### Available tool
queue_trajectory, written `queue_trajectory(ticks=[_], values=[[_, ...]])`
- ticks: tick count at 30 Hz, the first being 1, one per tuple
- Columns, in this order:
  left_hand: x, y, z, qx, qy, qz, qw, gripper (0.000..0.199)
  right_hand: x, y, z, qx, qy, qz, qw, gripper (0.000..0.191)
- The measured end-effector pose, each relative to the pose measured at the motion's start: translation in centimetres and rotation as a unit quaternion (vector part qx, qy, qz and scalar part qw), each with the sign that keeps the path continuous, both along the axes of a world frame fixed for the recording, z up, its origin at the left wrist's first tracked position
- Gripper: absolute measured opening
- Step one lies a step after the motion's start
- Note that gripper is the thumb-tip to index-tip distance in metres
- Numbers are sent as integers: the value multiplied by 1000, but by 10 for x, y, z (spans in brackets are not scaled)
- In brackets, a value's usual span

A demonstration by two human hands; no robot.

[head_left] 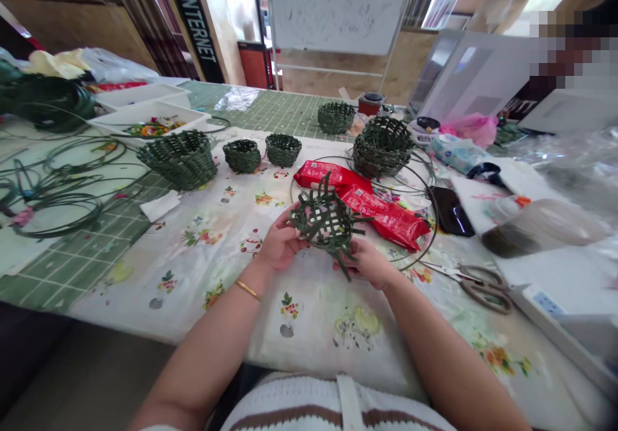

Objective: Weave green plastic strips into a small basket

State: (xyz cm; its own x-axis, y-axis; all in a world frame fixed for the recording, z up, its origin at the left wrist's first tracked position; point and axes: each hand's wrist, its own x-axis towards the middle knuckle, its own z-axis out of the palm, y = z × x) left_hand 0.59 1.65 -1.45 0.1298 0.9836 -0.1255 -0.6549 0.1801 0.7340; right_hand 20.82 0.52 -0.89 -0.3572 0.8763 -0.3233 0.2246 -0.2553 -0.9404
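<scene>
A small dark green woven basket [326, 220] with loose strip ends sticking out is held above the flowered tablecloth, its open lattice showing. My left hand [282, 241] grips its left edge, fingers closed on the weave. At its lower right, my right hand [361, 260] pinches the edge near a strip that hangs down. Parts of the fingers of both hands are hidden behind the basket. Just beyond it lie two red packets [386, 215], partly over a large wire ring.
Finished-looking green baskets [179, 159] stand farther back, left and right. Scissors [483, 284] and a black phone [452, 211] lie on the right, near a tipped plastic jar [541, 225]. Wire coils [62, 209] and white trays [149, 122] are at the left.
</scene>
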Motion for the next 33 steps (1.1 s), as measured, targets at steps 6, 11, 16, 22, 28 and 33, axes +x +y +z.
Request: queue_trajectory(ticks=[6,11,16,22,28,33], values=[[-4,-12,5,70,-21,-89,993,75,-13,-8,2,25,97,-34,994,34],[3,-14,7,62,26,-71,995,58,-29,-16,-5,48,118,-50,991,41],[6,-12,6,49,50,-25,997,54,-34,-23,-5,33,117,-44,992,30],[3,-11,2,28,117,-40,992,37,-25,-21,-2,-9,41,13,999,17],[0,-14,8,48,95,-77,991,52,11,-3,13,-31,65,50,996,18],[-8,-12,9,-23,46,-138,989,52,28,0,31,-32,247,-58,967,43]])
